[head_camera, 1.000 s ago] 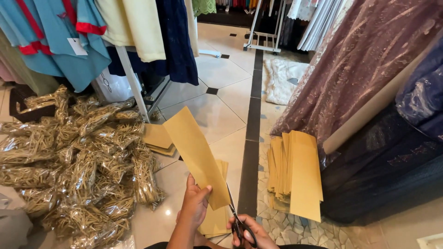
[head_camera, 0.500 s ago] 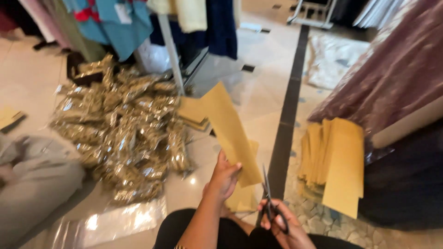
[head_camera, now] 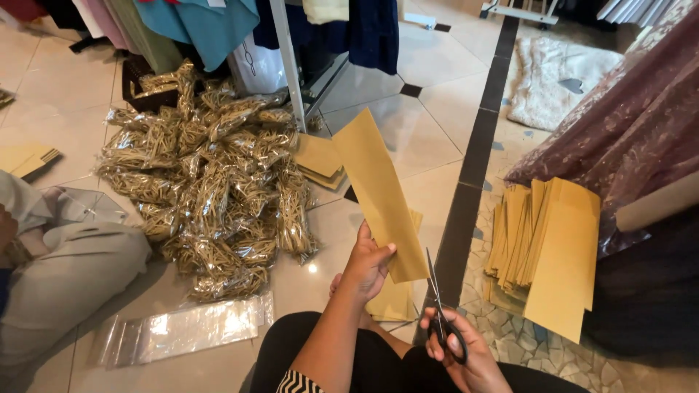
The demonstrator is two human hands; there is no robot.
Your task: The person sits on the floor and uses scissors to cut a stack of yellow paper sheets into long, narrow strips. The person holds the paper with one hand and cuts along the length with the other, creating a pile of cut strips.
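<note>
heap of gold-filled clear packets [head_camera: 211, 182], flat plastic bags [head_camera: 186, 331], clothes rack [head_camera: 287, 62]

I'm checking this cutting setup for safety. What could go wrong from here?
The scissors in the right hand point up close beside the left hand holding the long tan card strip; a slip could nick fingers. The strip is held only at its lower end, so it may flop and cut crooked. Clear plastic bags on the glossy floor could be slippery underfoot.

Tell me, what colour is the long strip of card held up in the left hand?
Mustard yellow-brown card strip, plain, seen from the head view.
</note>
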